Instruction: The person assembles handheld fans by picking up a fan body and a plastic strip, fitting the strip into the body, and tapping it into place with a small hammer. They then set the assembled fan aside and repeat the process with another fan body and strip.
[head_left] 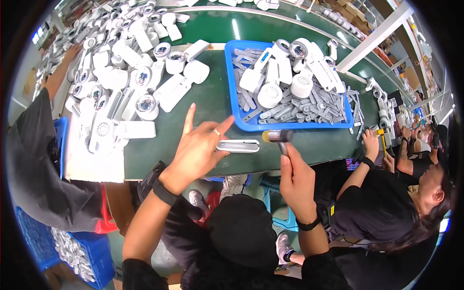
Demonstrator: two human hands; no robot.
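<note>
Right hand (pixel 296 181) grips small mallet (pixel 279 137) above white-grey handle piece (pixel 238 146) on tabletop (pixel 212 106); left hand (pixel 199 147) fingers splayed, empty. Blue tray (pixel 232 82) full; much apparently left.

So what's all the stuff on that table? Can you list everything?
Small flat part: one, white and grey, on the green table, by the left fingertips.
Hammer: one, grey head with a yellow end, in the right hand, head just above the flat part's right end.
Tray: one, blue, behind the hammer.
Grey flat pieces: many, filling the tray.
White handheld fan bodies: several in the tray; many more heaped on the table's left.
Co-workers: one at the left, others along the right, dark clothes.
Left hand: open, fingers spread, beside the flat part.
Right hand: grip closed on the hammer handle.
</note>
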